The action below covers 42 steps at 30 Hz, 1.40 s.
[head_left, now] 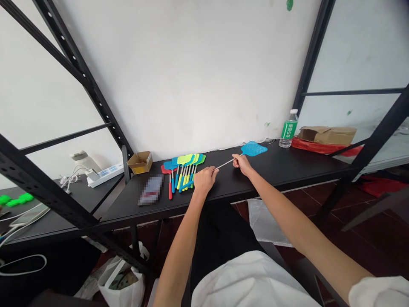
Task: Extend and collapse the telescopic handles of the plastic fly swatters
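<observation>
A blue fly swatter (pixel 254 149) with a thin metal rod is stretched between my two hands above the black shelf. My left hand (pixel 204 180) is closed around it at the handle end, and the blue handle sticks out to the left of the fist. Further up, my right hand (pixel 242 164) grips the rod just below the blue mesh head. Left of my left hand, several more fly swatters (pixel 184 159) lie side by side in yellow-green, blue, green and a red one (pixel 170 190), heads toward the wall.
A small open cardboard box (pixel 139 163) and a blurred flat packet (pixel 151 190) stand at left on the shelf (pixel 303 166). At right are a water bottle (pixel 288 128) and a flattened carton (pixel 327 134) on red material. Black metal posts (pixel 96 94) flank the shelf.
</observation>
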Tool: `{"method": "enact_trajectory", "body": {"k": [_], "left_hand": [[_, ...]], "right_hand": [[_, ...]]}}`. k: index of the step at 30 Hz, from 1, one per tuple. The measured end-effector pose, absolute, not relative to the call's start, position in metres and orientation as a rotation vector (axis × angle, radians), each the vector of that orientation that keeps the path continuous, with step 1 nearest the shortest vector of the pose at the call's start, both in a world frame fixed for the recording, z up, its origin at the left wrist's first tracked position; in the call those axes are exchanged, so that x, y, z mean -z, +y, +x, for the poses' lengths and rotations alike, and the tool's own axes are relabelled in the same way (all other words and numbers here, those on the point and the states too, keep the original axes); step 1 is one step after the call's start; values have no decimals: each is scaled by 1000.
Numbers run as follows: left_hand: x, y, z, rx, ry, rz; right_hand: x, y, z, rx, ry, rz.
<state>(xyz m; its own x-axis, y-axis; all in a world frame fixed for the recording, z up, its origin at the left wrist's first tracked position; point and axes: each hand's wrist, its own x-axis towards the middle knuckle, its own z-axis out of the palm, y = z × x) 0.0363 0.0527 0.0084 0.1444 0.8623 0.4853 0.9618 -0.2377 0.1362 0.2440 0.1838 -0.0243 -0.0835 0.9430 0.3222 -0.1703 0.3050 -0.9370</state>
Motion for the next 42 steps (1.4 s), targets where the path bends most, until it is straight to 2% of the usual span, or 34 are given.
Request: {"method": "enact_trajectory", "body": {"k": [15, 23, 33, 42], "left_hand": [[-11, 52, 35, 613, -1863, -2208], [-7, 53, 35, 713, -1800, -2215], [-12, 52, 34, 628, -1853, -2231], [-8, 52, 34, 701, -1837, -2209]], "right_hand": [[23, 184, 243, -1119, -1277, -798], [27, 189, 245, -1122, -1246, -793], [22, 183, 243, -1123, -1226, -798], [23, 185, 244, -1126, -1203, -796]]}}
